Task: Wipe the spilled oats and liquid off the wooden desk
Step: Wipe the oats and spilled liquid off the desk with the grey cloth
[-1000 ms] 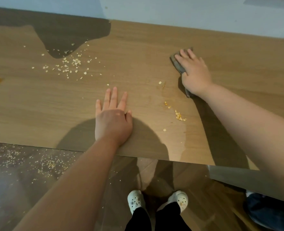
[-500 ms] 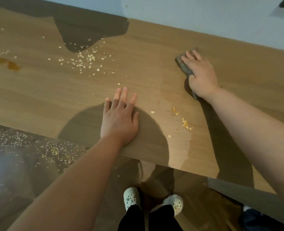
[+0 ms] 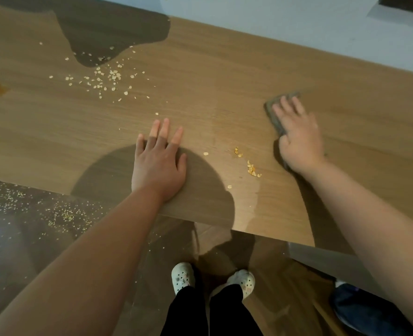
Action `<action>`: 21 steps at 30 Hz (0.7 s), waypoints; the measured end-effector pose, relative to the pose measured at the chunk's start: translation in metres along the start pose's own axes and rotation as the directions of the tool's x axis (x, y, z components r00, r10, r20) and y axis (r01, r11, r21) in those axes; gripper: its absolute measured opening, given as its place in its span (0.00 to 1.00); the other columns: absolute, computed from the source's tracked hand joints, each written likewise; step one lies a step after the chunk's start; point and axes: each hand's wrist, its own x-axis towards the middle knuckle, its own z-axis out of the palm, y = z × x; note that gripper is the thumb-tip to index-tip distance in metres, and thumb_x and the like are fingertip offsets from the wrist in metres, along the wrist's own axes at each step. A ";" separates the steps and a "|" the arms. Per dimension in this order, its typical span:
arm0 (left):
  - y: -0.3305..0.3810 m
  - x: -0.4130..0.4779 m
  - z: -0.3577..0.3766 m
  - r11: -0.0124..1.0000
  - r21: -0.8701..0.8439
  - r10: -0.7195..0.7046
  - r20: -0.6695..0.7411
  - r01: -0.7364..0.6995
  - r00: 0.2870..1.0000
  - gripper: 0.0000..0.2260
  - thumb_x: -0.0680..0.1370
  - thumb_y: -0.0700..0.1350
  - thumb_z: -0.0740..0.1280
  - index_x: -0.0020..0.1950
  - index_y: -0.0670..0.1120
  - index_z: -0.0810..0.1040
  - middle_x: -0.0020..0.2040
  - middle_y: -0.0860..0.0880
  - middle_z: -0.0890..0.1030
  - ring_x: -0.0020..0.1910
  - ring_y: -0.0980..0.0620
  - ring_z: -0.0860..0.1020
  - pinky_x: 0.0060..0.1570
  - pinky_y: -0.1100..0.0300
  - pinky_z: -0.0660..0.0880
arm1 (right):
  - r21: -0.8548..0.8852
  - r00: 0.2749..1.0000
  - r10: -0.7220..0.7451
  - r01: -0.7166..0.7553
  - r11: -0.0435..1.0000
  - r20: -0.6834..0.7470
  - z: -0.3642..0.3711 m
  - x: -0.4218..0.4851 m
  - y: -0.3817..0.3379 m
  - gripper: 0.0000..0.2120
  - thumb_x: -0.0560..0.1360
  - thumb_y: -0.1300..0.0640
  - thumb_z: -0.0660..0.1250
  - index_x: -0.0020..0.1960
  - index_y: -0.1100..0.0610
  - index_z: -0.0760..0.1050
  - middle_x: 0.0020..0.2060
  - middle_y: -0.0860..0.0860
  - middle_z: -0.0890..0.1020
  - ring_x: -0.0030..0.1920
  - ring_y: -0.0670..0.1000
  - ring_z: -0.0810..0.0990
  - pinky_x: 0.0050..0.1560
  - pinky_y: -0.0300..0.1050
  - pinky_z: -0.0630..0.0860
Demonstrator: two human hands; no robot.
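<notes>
Right hand [image 3: 297,139] presses the grey cloth [image 3: 274,110] flat on the bench [image 3: 225,81] (grip uncurled, fingers straight); left hand [image 3: 158,166] rests flat, fingers spread, near the front edge. A hasty sweep could flick the nearby oats [image 3: 251,169] onto the floor [image 3: 31,251].

One head-worn wide-angle view looks forward and steeply down from over the near edge of the surface [image 3: 225,69], close above it. The wall [image 3: 273,20] crosses the top of the frame, the floor [image 3: 19,238] and the person's shoes [image 3: 183,275] the bottom. The right side seems slightly blurred.
</notes>
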 end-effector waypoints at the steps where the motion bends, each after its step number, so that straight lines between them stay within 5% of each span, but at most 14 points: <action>1: 0.000 0.000 0.000 1.000 -0.001 -0.006 0.004 0.006 1.000 0.27 0.82 0.54 0.52 0.80 0.52 0.52 0.81 0.47 0.48 0.79 0.49 0.44 0.77 0.46 0.42 | -0.023 0.994 -0.086 0.088 0.996 0.062 0.004 -0.019 -0.003 0.36 0.70 0.60 0.53 0.79 0.54 0.56 0.79 0.50 0.55 0.79 0.51 0.47 0.77 0.59 0.47; 5: 0.001 0.001 0.000 1.000 0.009 -0.017 0.015 0.017 1.000 0.27 0.82 0.53 0.53 0.80 0.52 0.51 0.81 0.47 0.47 0.79 0.49 0.43 0.77 0.47 0.41 | -0.059 0.935 -0.248 0.271 0.961 0.252 -0.015 -0.048 0.017 0.36 0.71 0.57 0.53 0.79 0.51 0.54 0.79 0.47 0.52 0.79 0.48 0.44 0.77 0.60 0.44; 12: 0.002 0.000 -0.001 0.998 0.057 -0.024 0.027 0.022 0.999 0.27 0.82 0.53 0.50 0.80 0.53 0.48 0.81 0.48 0.45 0.79 0.50 0.42 0.77 0.47 0.41 | -0.145 0.988 -0.107 0.122 0.982 0.108 0.000 -0.030 0.003 0.29 0.79 0.49 0.47 0.80 0.49 0.51 0.79 0.48 0.53 0.79 0.52 0.46 0.75 0.64 0.44; 18: 0.003 0.003 -0.003 0.992 0.122 -0.013 0.058 0.006 0.998 0.27 0.82 0.54 0.48 0.80 0.52 0.46 0.81 0.47 0.44 0.79 0.48 0.42 0.77 0.45 0.43 | -0.066 0.930 0.361 -0.366 0.928 -0.070 0.000 -0.033 0.010 0.25 0.83 0.50 0.48 0.80 0.52 0.54 0.79 0.51 0.53 0.79 0.55 0.47 0.75 0.65 0.49; 21: 0.002 0.003 -0.002 0.994 0.107 -0.005 0.049 -0.001 0.999 0.27 0.82 0.54 0.49 0.80 0.52 0.47 0.81 0.47 0.45 0.79 0.48 0.43 0.77 0.45 0.44 | -0.082 0.984 0.175 -0.176 0.981 -0.025 0.018 -0.065 -0.039 0.27 0.81 0.49 0.46 0.80 0.52 0.53 0.79 0.50 0.54 0.79 0.54 0.47 0.76 0.59 0.49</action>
